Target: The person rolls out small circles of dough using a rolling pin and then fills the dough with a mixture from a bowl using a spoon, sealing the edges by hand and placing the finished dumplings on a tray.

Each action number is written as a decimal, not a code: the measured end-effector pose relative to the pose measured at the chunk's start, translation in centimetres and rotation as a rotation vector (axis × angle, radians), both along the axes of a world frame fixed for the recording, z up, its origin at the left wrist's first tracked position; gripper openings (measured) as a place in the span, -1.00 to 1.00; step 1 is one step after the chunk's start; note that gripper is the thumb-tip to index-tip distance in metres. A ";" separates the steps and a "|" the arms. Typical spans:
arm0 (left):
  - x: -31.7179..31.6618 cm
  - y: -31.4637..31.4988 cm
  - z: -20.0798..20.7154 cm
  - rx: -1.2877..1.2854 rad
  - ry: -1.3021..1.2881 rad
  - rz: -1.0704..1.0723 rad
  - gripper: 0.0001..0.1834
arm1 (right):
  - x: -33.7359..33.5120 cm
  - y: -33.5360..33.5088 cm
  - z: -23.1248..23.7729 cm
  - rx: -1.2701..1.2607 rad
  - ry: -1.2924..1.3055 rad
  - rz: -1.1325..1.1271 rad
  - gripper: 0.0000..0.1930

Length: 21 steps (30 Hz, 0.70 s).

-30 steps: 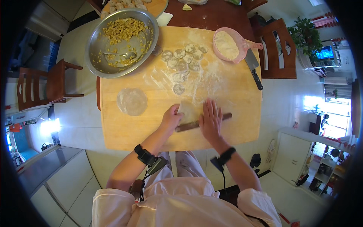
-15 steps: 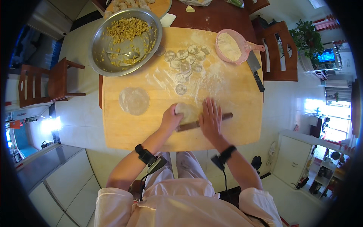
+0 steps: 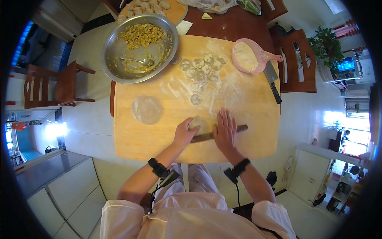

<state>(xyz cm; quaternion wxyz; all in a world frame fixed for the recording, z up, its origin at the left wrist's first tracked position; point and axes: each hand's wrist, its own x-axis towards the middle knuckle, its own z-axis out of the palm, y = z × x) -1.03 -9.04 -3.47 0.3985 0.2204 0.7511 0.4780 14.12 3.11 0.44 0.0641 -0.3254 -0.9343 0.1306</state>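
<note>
My left hand point(image 3: 184, 133) pinches the edge of a pale round dough wrapper point(image 3: 203, 125) between thumb and fingers. A thin dark wooden rolling pin point(image 3: 203, 137) lies slantwise at the wrapper's near edge. My right hand point(image 3: 225, 131) rests on the pin with its fingers stretched out flat, the palm covering the pin's middle. To the left, a larger rolled-out wrapper point(image 3: 147, 109) lies flat on the floured wooden board point(image 3: 143, 139). Beyond my hands, several small flattened dough discs point(image 3: 195, 99) dusted with flour sit in a loose cluster, some touching.
A steel bowl point(image 3: 106, 59) of yellowish filling with a spoon point(image 3: 147, 62) stands at the far left. At the far right are a pink ladle-shaped flour bowl point(image 3: 258, 55) and a black-handled cleaver point(image 3: 274, 89). Shaped dumplings point(image 3: 149, 7) lie on a round board behind.
The whole view has shifted slightly, so the board appears lower and farther right. My left hand still pinches the wrapper, and my right hand remains flat on the rolling pin.
</note>
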 end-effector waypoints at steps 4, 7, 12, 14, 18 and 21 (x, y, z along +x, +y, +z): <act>-0.8 0.9 0.2 -0.078 0.216 -0.143 -0.68 | -1.0 0.5 -0.6 -0.025 0.104 0.015 -0.39; -2.7 -1.2 1.0 -0.092 0.097 -0.075 -0.71 | 4.3 -1.9 0.3 -0.125 0.092 0.148 -0.44; -10.6 -5.5 3.7 -0.218 0.669 0.049 -0.70 | 8.7 -0.6 0.1 -0.099 0.076 0.313 -0.55; -11.1 -4.3 4.2 -0.108 0.874 -0.008 -0.66 | 8.4 0.9 0.1 -0.183 0.114 0.311 -0.57; -7.0 2.3 3.4 0.104 0.891 -0.150 -0.56 | 7.3 3.6 0.7 -0.144 0.137 0.171 -0.62; -4.7 6.7 2.4 0.046 0.805 -0.133 -0.57 | 7.6 5.2 1.4 -0.179 0.217 0.056 -0.64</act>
